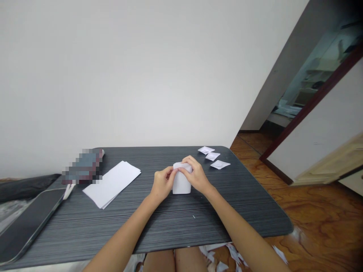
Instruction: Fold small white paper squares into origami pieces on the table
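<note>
A small white sheet of paper (182, 185), which looks folded over, is held up just above the dark tabletop in the middle. My left hand (163, 184) pinches its upper left edge between thumb and fingers. On the other side, my right hand (195, 174) grips the upper right part, its thumb across the front and its fingers behind the top edge. Both thumbs come close together near the top of the paper. What the fingers behind the sheet do is hidden.
White paper sheets (113, 184) lie stacked on the dark table (159, 236) at left, near a pixelated object (83, 166) and a phone-like black device (31, 221). Three folded paper diamonds (220, 164) lie at back right. Paper scraps (222, 266) litter the floor. A wall stands behind.
</note>
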A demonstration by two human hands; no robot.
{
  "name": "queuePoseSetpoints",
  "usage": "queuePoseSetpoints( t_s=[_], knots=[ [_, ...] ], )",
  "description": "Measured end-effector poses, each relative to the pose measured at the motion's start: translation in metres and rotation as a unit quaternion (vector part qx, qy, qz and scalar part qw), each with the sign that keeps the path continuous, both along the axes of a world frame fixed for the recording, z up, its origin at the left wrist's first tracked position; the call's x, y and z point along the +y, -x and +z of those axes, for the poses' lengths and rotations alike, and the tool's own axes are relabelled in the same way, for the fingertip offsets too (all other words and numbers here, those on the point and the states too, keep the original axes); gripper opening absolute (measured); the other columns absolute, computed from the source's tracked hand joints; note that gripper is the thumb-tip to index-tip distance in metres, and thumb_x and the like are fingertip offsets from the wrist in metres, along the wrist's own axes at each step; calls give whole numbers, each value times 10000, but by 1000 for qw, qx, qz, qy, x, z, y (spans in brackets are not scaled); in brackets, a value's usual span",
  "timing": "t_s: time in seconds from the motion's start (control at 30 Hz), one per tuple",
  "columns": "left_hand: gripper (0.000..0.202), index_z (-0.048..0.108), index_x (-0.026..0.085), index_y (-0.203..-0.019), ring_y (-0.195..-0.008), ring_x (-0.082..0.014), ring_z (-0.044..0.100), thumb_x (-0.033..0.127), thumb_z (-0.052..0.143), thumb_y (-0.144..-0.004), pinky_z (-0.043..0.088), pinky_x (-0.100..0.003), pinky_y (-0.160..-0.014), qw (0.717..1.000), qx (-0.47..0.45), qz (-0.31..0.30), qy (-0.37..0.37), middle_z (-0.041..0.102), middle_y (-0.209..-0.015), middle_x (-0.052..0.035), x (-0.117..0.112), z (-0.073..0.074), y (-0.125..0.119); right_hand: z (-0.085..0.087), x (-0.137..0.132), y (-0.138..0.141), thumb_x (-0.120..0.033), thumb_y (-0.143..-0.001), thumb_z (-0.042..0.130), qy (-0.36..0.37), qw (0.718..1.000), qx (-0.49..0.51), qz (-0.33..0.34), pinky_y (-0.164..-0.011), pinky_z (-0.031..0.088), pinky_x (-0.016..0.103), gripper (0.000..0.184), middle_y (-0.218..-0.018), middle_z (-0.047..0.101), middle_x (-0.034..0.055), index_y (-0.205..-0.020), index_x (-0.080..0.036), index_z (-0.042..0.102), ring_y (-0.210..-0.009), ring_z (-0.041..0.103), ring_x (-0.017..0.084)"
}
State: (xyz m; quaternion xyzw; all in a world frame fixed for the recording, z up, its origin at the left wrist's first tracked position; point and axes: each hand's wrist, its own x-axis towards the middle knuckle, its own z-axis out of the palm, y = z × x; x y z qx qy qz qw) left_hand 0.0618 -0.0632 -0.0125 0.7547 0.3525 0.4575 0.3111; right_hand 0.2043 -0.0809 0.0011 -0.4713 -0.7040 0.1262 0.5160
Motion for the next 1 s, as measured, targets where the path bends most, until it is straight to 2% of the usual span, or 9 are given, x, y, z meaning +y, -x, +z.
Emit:
queuePoseSetpoints(
  t_s=[0.13, 0.23, 0.33, 0.43, 0.5, 0.6, 0.73, 0.87, 1.0],
  knots=[
    [277, 632, 123, -754, -465, -82, 465, 312, 431, -785, 335, -178, -457, 999, 29, 25, -26, 571, -556, -8, 0, 0, 1, 2, -1, 3, -229, -706, 559, 11, 999, 38, 5, -722, 391, 281, 60, -770, 503, 18, -727, -179, 532, -759, 495, 148],
    [299, 628, 117, -715, -447, -75, 423, 328, 426, -780, 307, -178, -436, 999, 16, 36, -14, 533, -521, 3, 0, 2, 1, 4, 0, 2, -260, -649, 618, 37, 988, 148, 10, -730, 396, 276, 207, -823, 533, 19, -832, -191, 548, -776, 509, 143],
    [316, 620, 109, -696, -468, -79, 416, 345, 426, -775, 305, -180, -441, 998, -26, 44, 30, 514, -525, 5, 1, 4, 2, 2, 3, -2, -332, -653, 608, 135, 943, 302, 46, -679, 414, 273, 290, -820, 584, 34, -891, -173, 564, -725, 538, 140],
    [316, 617, 106, -695, -486, -83, 413, 360, 442, -761, 301, -181, -445, 994, -63, 41, 78, 504, -530, 9, 3, 6, 2, -2, 6, -8, -386, -670, 584, 218, 901, 366, 79, -629, 414, 281, 265, -653, 606, 34, -695, -124, 611, -612, 538, 137],
    [309, 617, 104, -693, -489, -82, 410, 362, 459, -750, 300, -181, -449, 991, -77, 30, 102, 500, -527, 11, 3, 8, 2, -3, 6, -10, -382, -648, 610, 220, 897, 378, 69, -611, 410, 279, 268, -588, 598, 24, -612, -117, 612, -570, 527, 131],
    [294, 619, 101, -690, -511, -83, 423, 353, 477, -742, 312, -181, -468, 987, -100, 28, 119, 519, -553, 7, 4, 9, 2, -2, 5, -9, -376, -631, 627, 210, 896, 388, 53, -612, 412, 273, 256, -595, 613, 22, -618, -120, 632, -577, 531, 129],
    [280, 626, 103, -684, -496, -77, 419, 354, 507, -722, 302, -179, -458, 977, -156, 53, 139, 517, -539, 13, 7, 8, 3, 0, 3, -7, -391, -609, 636, 253, 894, 362, 73, -602, 417, 272, 275, -593, 626, 26, -639, -118, 654, -565, 537, 128],
    [268, 639, 103, -694, -489, -81, 448, 358, 560, -675, 336, -185, -471, 958, -217, 39, 185, 543, -537, 10, 12, 5, 4, 1, 1, -5, -408, -570, 658, 274, 892, 354, 55, -550, 416, 265, 293, -564, 626, 24, -604, -118, 650, -525, 537, 130],
    [269, 641, 100, -726, -481, -86, 466, 354, 587, -652, 365, -191, -474, 936, -273, 30, 219, 556, -535, 7, 14, 5, 4, 1, -1, -5, -440, -587, 641, 336, 871, 343, 104, -578, 430, 274, 345, -604, 645, 47, -675, -108, 667, -549, 561, 138]
  ],
)
